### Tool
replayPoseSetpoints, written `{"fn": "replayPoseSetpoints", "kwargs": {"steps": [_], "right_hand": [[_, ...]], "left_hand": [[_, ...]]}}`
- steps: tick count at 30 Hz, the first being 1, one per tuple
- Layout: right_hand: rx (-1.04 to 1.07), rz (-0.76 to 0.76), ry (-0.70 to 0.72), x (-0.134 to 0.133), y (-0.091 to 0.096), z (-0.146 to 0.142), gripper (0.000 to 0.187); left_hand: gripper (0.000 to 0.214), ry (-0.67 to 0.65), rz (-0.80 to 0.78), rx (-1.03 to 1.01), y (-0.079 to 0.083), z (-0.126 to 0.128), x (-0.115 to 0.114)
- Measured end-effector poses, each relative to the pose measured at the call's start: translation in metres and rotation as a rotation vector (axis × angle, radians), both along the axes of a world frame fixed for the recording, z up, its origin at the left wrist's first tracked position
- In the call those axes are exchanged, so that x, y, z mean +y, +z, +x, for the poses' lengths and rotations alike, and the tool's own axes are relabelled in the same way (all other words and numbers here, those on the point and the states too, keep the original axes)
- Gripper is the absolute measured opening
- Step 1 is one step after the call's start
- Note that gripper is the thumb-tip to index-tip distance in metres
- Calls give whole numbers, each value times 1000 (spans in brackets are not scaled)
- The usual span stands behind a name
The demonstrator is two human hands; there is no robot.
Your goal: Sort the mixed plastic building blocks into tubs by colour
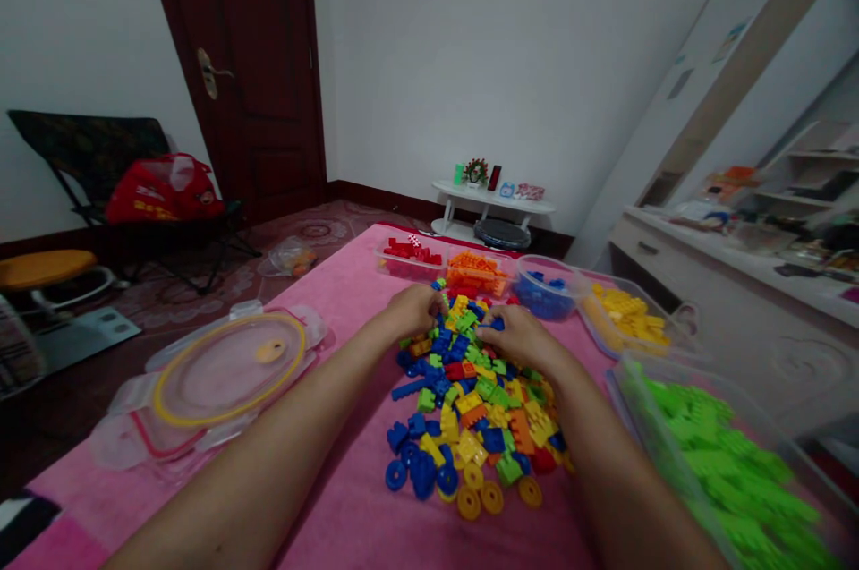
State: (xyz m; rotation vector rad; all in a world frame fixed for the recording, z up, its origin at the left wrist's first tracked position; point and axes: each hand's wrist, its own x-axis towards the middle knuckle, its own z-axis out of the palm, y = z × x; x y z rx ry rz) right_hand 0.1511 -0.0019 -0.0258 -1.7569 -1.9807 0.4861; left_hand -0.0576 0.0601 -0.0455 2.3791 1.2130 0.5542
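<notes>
A large pile of mixed toy building bricks (473, 400) in blue, yellow, green, orange and red lies on a pink-covered table (349, 480). My left hand (417, 310) is at the far left side of the pile, its fingers curled down among the bricks; what they grip is hidden. Over the far right of the pile, my right hand (516, 333) pinches a blue brick (495, 325) between thumb and fingers. Several yellow wheels (492, 497) and blue wheels (395, 475) lie at the near edge of the pile.
Along the far edge stand tubs of red bricks (411, 259), orange bricks (476, 275) and blue bricks (547, 285). Tubs of yellow bricks (631, 317) and green bricks (731, 472) stand on the right. Clear lids (228, 369) are stacked on the left.
</notes>
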Motion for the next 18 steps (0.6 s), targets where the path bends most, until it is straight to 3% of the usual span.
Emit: {"fn": "replayPoseSetpoints", "kwargs": {"steps": [2, 4, 7, 9, 13, 18], "right_hand": [[228, 53, -64, -2, 6, -6, 25], [603, 35, -117, -4, 11, -14, 31], [1236, -124, -128, -7, 15, -28, 27], [1529, -254, -100, -9, 14, -37, 19], [1732, -398, -31, -12, 11, -50, 12], [1764, -411, -11, -13, 8, -59, 22]], "left_hand": [[24, 34, -54, -108, 4, 1, -1], [19, 31, -154, -321, 13, 3, -4], [21, -26, -342, -664, 29, 4, -13], [29, -81, -466, -794, 38, 4, -19], [41, -159, -574, -876, 44, 7, -26], [29, -135, -481, -840, 41, 18, -29]]}}
